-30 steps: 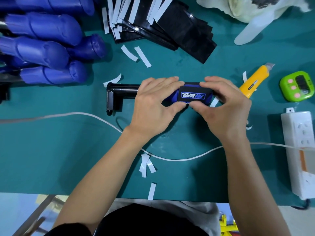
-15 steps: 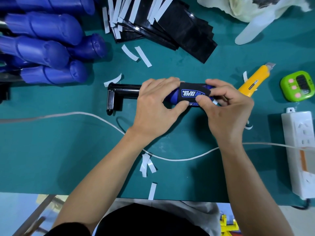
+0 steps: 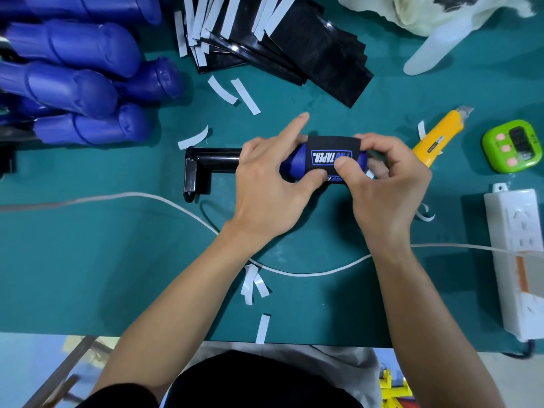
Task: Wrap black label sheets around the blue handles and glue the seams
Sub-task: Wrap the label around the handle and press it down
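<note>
While snug round the blue handle (image 3: 294, 164), matte black label sheet (image 3: 332, 142)

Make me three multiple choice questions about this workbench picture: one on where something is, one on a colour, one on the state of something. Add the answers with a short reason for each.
1. Where does the yellow utility knife lie?
A: on the floor. B: just right of the right hand. C: hanging on a wall.

2. What colour is the case of the small gadget with pink buttons?
A: green. B: red. C: white.

3. How is the label sheet on the held blue handle?
A: flat on the mat. B: rolled up in a box. C: wrapped round the handle.

Answers:
B, the knife lies on the mat beside that hand's knuckles.
A, its case is bright green.
C, the sheet curves over the handle, with the thumbs of the left hand and right hand pressing on it.
</note>
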The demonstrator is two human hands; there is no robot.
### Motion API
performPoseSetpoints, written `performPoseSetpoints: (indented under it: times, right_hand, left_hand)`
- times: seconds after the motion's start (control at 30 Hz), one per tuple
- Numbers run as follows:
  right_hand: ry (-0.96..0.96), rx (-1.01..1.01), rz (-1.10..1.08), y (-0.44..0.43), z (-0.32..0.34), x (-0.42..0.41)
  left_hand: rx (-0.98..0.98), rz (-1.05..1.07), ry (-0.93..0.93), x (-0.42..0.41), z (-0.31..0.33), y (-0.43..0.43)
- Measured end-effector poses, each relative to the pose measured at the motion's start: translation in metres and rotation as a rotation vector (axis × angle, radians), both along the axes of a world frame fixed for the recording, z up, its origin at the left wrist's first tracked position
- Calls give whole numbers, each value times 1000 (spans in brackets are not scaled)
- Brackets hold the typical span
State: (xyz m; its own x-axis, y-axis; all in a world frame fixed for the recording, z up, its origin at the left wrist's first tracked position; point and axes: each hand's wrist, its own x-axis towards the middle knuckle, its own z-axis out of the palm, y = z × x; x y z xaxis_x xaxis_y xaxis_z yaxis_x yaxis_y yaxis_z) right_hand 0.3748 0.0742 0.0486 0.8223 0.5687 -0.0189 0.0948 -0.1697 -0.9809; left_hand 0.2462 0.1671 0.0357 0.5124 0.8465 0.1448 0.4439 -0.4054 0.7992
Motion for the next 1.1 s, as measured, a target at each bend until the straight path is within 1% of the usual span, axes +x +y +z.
performPoseSetpoints:
  times: [0.07, 0.13, 0.23, 0.33, 0.4, 0.53, 0.57, 0.6, 0.67, 0.73, 0.83, 0.97, 1.1]
  right_hand:
    - [56, 21, 35, 1, 2, 4]
    - [151, 25, 70, 2, 2, 9]
    - [270, 1, 107, 4, 4, 10]
    - [249, -76, 195, 3, 3, 10]
    - [243, -96, 246, 2, 3, 14]
    - [321, -2, 267, -5, 1, 22]
    - [316, 5, 271, -6, 0, 23]
    - [307, 10, 274, -5, 0, 24]
    - [289, 15, 271, -5, -3, 23]
    - [247, 20, 267, -6, -5, 22]
    - [146, 46, 269, -6, -8, 20]
    - [-84, 50, 274, 2, -10, 13]
    - [-70, 70, 259, 5, -11, 16]
  left_hand:
    - [-37, 20, 8, 1, 2, -1]
    - [-73, 43, 8, 2, 4, -4]
    - [-119, 70, -9, 4, 7, -7]
    - [-168, 80, 0, 5, 9, -6]
    - [-142, 47, 19, 2, 10, -6]
    - [-105, -16, 49, -4, 11, -10]
    - [-86, -38, 76, -5, 13, -8]
    - [-34, -75, 137, -6, 15, -4]
    - [124, -162, 317, -9, 18, 8]
    - [202, -215, 411, -12, 17, 14]
    - [245, -203, 361, -14, 14, 14]
    - [391, -159, 253, -7, 8, 17]
    - [391, -163, 215, -3, 6, 22]
